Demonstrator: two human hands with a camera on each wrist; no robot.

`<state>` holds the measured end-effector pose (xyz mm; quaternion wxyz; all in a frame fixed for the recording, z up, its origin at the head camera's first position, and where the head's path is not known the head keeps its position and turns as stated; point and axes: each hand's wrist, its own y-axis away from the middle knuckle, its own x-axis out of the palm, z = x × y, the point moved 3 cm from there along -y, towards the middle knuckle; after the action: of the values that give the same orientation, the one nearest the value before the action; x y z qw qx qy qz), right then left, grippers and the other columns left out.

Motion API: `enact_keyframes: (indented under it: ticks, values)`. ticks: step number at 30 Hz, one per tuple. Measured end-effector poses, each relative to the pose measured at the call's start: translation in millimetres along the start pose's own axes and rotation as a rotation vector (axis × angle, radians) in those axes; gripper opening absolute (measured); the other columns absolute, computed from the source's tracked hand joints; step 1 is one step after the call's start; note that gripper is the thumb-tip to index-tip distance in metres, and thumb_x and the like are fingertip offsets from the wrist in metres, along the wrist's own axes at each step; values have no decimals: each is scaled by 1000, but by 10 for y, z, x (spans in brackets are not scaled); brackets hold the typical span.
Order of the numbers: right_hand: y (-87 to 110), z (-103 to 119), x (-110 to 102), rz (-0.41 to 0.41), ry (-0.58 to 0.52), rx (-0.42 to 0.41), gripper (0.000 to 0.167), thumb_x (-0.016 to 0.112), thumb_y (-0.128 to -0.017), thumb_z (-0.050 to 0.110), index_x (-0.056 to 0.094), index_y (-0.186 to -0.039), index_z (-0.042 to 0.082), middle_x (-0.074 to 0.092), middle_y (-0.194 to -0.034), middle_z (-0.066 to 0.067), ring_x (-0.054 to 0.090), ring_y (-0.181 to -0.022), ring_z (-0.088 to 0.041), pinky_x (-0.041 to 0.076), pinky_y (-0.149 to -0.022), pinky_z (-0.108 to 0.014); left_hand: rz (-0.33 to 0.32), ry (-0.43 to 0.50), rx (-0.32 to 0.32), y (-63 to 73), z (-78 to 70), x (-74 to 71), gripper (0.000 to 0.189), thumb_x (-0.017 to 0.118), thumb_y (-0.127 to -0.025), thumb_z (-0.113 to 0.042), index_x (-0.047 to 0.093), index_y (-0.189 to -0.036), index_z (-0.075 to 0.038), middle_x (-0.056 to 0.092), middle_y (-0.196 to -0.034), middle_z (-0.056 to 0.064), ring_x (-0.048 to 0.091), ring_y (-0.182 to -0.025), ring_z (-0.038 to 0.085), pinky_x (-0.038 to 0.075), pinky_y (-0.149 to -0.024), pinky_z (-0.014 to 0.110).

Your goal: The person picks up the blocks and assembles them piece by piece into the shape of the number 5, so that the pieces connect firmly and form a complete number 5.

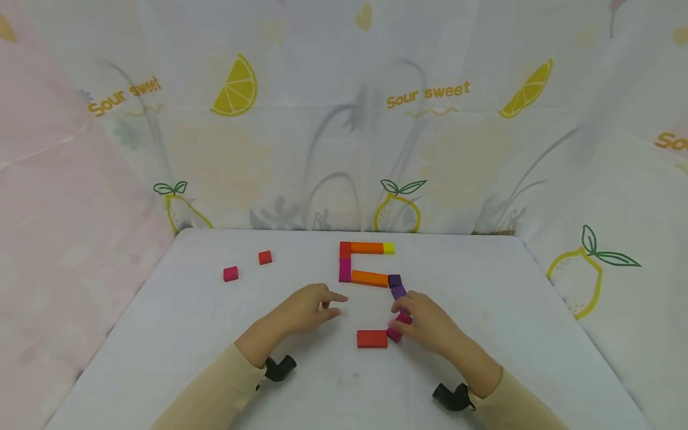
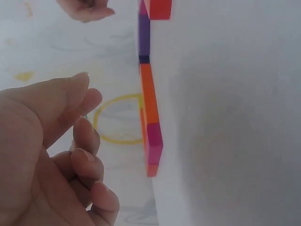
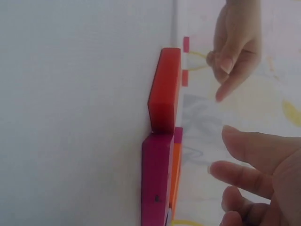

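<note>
Colored blocks form a bent line like a 5 on the white table. At its top are an orange block (image 1: pixel 367 248), a yellow cube (image 1: pixel 389 248) and a red block (image 1: pixel 344 250) above a magenta one (image 1: pixel 344 270). A second orange block (image 1: pixel 369 279) leads to a dark purple cube (image 1: pixel 395 280) and a purple block (image 1: pixel 398 292). Below, a magenta block (image 3: pixel 156 183) meets a red block (image 3: pixel 164 89) at the corner. My right hand (image 1: pixel 428 322) hovers over the purple and magenta blocks, fingers loosely bent around nothing. Left of the line, my left hand (image 1: pixel 306 309) hangs with relaxed fingers, holding nothing.
Two loose cubes, one magenta-red (image 1: pixel 230 273) and one red (image 1: pixel 265 257), lie at the table's far left. A lemon-printed cloth (image 1: pixel 344 137) hangs behind the white table (image 1: pixel 484 280). Dark curved pieces (image 1: pixel 451 397) stick out near both cuffs.
</note>
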<state>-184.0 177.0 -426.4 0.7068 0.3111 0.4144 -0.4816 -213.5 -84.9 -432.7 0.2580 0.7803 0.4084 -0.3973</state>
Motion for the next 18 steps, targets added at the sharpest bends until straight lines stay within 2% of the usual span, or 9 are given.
enact_keyframes:
  ticks: [8, 18]
  values:
    - [-37, 86, 49, 60, -10, -129, 20, 79, -87, 27, 72, -102, 16, 53, -86, 6, 50, -83, -12, 49, -71, -26, -138, 45, -60, 16, 328, -223, 35, 71, -95, -25, 70, -130, -20, 52, -82, -4, 48, -74, 14, 42, -59, 27]
    - [-82, 132, 177, 124, -7, -171, 27, 81, -85, 34, 75, -106, 18, 52, -85, 10, 50, -80, -8, 48, -70, -24, -303, 65, -170, 34, 757, -452, 36, 69, -96, -21, 68, -131, -13, 52, -84, 3, 46, -70, 19, 42, -57, 31]
